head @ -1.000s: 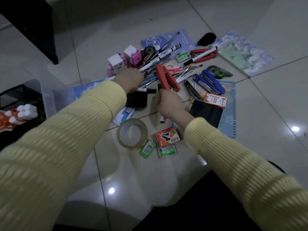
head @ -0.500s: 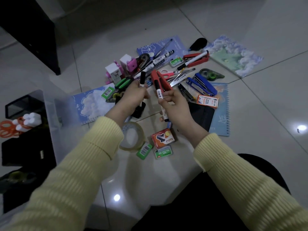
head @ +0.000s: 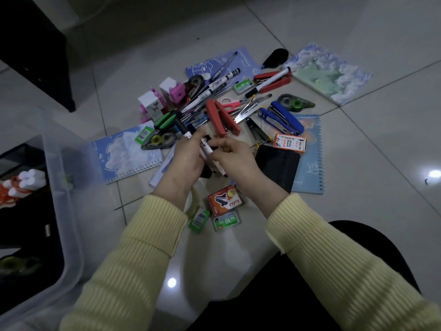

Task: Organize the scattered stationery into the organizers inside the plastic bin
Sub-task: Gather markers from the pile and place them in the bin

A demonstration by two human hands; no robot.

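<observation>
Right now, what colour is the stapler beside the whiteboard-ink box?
Blue. The stapler sits just beyond the ink box; the head view shows it best.

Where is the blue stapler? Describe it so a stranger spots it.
Find the blue spiral notebook on the floor, right of the right hand. At its far left corner, beyond the orange ink box, lies the blue stapler; no other stapler is blue.

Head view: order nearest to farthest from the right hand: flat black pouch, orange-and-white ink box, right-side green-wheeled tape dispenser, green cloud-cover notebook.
1. Flat black pouch, just right of the right hand.
2. Orange-and-white ink box, beyond the pouch.
3. Green-wheeled tape dispenser, farther back right.
4. Green cloud-cover notebook, far back right.
</observation>
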